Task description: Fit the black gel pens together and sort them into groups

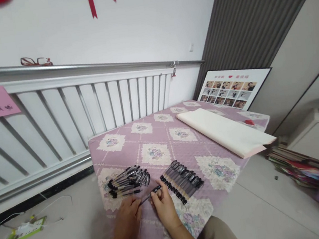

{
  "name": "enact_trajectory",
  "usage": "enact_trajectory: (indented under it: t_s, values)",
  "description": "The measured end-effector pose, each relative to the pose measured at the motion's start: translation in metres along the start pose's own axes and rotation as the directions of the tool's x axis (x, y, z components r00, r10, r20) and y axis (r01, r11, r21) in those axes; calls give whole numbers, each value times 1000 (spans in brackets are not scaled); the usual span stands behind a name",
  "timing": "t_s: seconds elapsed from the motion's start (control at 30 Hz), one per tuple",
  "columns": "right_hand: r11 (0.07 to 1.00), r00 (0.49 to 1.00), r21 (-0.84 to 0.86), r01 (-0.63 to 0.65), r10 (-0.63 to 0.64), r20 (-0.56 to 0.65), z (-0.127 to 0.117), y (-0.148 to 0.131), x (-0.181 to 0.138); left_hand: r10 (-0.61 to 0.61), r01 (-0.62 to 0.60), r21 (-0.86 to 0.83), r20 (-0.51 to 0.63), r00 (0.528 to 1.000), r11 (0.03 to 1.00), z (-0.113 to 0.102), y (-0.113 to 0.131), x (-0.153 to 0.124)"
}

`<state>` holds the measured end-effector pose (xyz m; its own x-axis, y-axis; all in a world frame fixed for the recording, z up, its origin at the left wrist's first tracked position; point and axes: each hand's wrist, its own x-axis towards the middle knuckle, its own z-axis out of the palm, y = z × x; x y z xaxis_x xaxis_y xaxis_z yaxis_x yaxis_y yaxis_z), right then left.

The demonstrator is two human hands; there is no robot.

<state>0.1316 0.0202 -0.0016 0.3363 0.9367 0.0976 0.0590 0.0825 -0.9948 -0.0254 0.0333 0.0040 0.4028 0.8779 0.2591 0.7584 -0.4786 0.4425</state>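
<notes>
Between pinched fingertips [156, 200], one pen [146, 199]

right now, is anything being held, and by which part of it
A pen: the left hand holds its thinner end, the right hand pinches it near its darker end.

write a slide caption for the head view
Both hands hold a pen near a loose pile and a neat row of pens.

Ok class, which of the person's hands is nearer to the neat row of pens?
Right: the right hand is close beside the neat row of pens, while the left hand is farther away, just below the looser pile of pens in the picture.
</notes>
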Motion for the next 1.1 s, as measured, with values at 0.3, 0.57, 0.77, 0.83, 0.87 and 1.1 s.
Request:
enact_trajectory:
  t_s: [0.3, 0.57, 0.77, 0.83, 0.87, 1.1]
  values:
    - [997, 997, -38, 67, -69, -42, -2, -6, 0, -127, 124, 55, 64, 990, 991, 0, 31, -13]
    - [998, 998, 8, 61, -61, -25, -7, -7, -3, -157, 155, 59, 35, 987, 986, 4, 28, -8]
    - [988, 993, -95, 118, -117, 12, -10, -3, -6, -142, 141, 40, 28, 989, 989, 11, 20, -7]
    - [974, 984, -153, 169, -159, 79, -9, -2, -9, -146, 145, 27, 26, 989, 989, 13, 17, -7]
    - [962, 974, -179, 206, -184, 130, -10, -2, -10, -148, 148, 18, 19, 989, 989, 14, 16, -7]
    - [810, 826, -270, 521, -398, 400, -55, -35, 12, -114, 113, -14, -57, 992, 993, 22, 10, -10]
